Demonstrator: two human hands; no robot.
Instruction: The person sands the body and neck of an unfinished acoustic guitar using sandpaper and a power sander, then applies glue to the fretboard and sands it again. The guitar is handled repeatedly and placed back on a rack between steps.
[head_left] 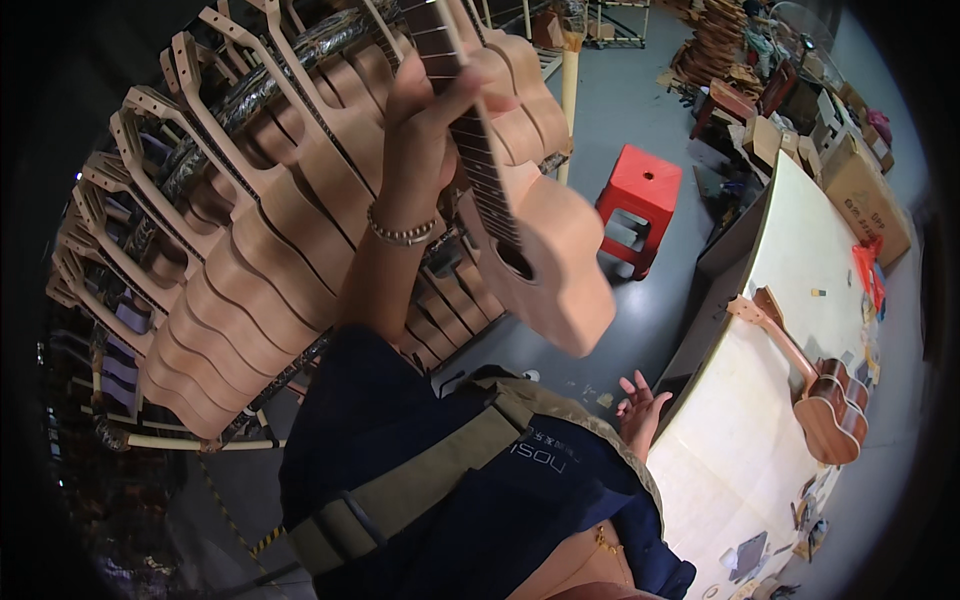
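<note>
My left hand (425, 115), a beaded bracelet at its wrist, is raised, gripping the dark fretted neck of an unfinished pale wooden ukulele (565, 270). Its body hangs down and right of my wrist, with the sound hole visible; its headstock is cut off by the upper edge. My right hand (640, 405) is low on the right, near the workbench edge, with its fingers apart and holding nothing. To the left and behind the held instrument, a rack holds several rows of similar unfinished bodies and necks (230, 330).
A red plastic stool (650, 185) stands on the grey floor (600, 90). At the right, a pale workbench (710, 480) bears a glossy brown ukulele (830, 410) and small tools. Cardboard boxes (860, 200) and stacked wooden parts (710, 40) lie at the back right.
</note>
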